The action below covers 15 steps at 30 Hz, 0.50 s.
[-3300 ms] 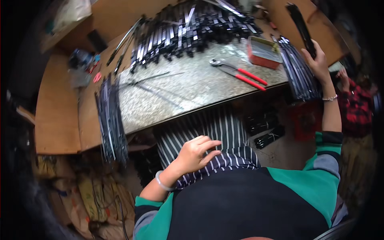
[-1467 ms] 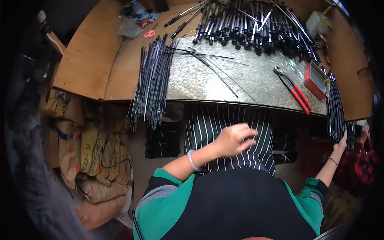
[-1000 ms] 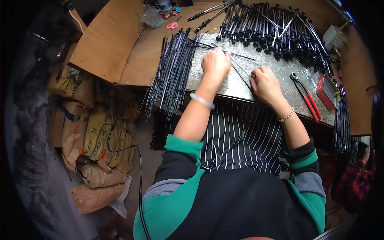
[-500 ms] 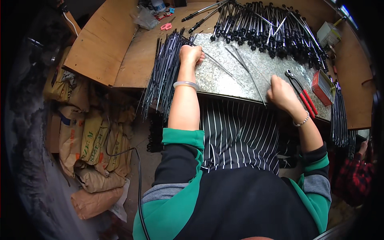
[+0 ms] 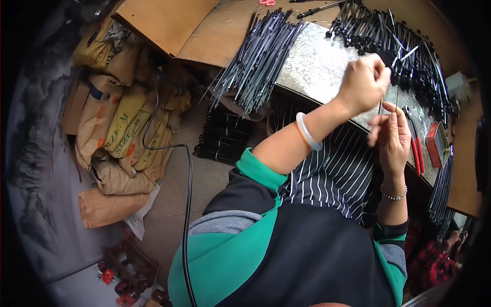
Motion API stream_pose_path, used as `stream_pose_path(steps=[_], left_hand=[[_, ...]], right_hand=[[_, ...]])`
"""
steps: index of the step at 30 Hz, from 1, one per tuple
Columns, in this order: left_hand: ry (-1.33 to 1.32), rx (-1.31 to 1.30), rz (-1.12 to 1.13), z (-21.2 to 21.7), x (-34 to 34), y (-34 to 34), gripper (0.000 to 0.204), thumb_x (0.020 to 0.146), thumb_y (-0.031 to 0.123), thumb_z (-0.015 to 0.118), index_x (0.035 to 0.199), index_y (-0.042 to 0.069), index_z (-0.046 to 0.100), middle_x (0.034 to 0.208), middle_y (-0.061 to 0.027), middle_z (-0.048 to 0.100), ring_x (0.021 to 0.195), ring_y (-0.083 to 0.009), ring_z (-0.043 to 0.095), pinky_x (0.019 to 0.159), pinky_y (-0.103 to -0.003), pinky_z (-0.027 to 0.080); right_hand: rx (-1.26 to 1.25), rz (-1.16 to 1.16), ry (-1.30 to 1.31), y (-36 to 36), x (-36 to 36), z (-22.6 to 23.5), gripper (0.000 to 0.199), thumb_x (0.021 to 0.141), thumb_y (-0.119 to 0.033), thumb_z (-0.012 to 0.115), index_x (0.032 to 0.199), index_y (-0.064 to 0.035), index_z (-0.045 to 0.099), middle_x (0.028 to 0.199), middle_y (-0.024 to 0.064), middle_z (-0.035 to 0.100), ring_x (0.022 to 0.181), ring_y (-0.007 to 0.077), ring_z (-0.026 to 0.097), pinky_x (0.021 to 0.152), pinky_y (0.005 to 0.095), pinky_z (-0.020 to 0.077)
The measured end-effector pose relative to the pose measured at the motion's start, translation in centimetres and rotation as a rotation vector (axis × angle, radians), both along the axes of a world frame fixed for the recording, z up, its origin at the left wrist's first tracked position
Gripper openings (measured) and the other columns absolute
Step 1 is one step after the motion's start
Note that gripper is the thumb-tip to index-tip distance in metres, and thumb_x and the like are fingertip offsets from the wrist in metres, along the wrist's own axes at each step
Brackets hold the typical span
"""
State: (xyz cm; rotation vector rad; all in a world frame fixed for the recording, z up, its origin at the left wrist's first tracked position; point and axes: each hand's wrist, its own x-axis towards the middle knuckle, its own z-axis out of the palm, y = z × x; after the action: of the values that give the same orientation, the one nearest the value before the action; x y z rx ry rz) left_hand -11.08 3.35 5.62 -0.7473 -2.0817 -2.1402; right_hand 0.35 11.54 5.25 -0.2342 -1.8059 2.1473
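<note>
My left hand (image 5: pixel 364 83) is closed in a fist over the stone-topped bench (image 5: pixel 313 53), gripping the upper part of some thin dark rods (image 5: pixel 398 97). Just below it, my right hand (image 5: pixel 393 134) holds their lower part between thumb and fingers; its fingertips are slightly smeared by motion. How many rods are held I cannot make out. To the left, a thick bundle of long thin dark rods (image 5: pixel 261 56) hangs over the bench's front edge. Past my hands lies a heap of metal shafts with black fittings (image 5: pixel 404 56).
Red-handled pliers (image 5: pixel 418 153) and a red open tin (image 5: pixel 436 144) are at the right. Another rod bundle (image 5: pixel 441 194) hangs beside them. Pink scissors (image 5: pixel 266 2) lie at the back. Stacked sacks (image 5: pixel 120 120) and a black cable (image 5: pixel 188 204) are left. A person in checked red (image 5: pixel 432 263) is lower right.
My left hand has left the rod bundle and crossed right to my right hand, which has turned fingers up. The view has swung, so the bench sits higher and farther right.
</note>
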Motion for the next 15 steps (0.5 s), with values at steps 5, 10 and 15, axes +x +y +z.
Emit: stream_pose_path(steps=[5,10,15], left_hand=[[-0.009,-0.625,-0.144,4.5,-1.6,-7.0,0.029,0.09,0.027,0.058,0.089,-0.001,0.065,0.074,-0.0111,0.064,0.061,-0.0139,0.056,0.055,-0.028,0.048],[0.0,-1.155,0.496,-2.3,-16.3,-19.0,0.04,0.085,0.031,0.057,0.092,-0.008,0.066,0.093,-0.0257,0.066,0.087,-0.0386,0.065,0.079,-0.043,0.052],[-0.377,-1.002,0.377,-9.3,-22.0,-21.7,0.046,0.083,0.03,0.064,0.098,-0.013,0.064,0.088,-0.0236,0.067,0.079,-0.0319,0.067,0.075,-0.035,0.054]], right_hand=[[-0.047,0.143,0.046,1.5,1.0,1.4,0.028,0.103,-0.017,0.037,0.123,0.0003,0.047,0.063,-0.0028,0.041,0.044,0.0012,0.029,0.034,0.0142,0.0239],[-0.102,0.095,0.115,1.1,1.4,1.6,0.027,0.103,-0.016,0.037,0.121,0.0006,0.047,0.061,-0.004,0.038,0.044,0.0003,0.025,0.035,0.0128,0.0221],[-0.131,0.051,0.119,1.2,1.2,1.4,0.026,0.102,-0.016,0.038,0.12,0.0006,0.048,0.06,-0.004,0.037,0.043,0.0004,0.024,0.034,0.0133,0.0221]])
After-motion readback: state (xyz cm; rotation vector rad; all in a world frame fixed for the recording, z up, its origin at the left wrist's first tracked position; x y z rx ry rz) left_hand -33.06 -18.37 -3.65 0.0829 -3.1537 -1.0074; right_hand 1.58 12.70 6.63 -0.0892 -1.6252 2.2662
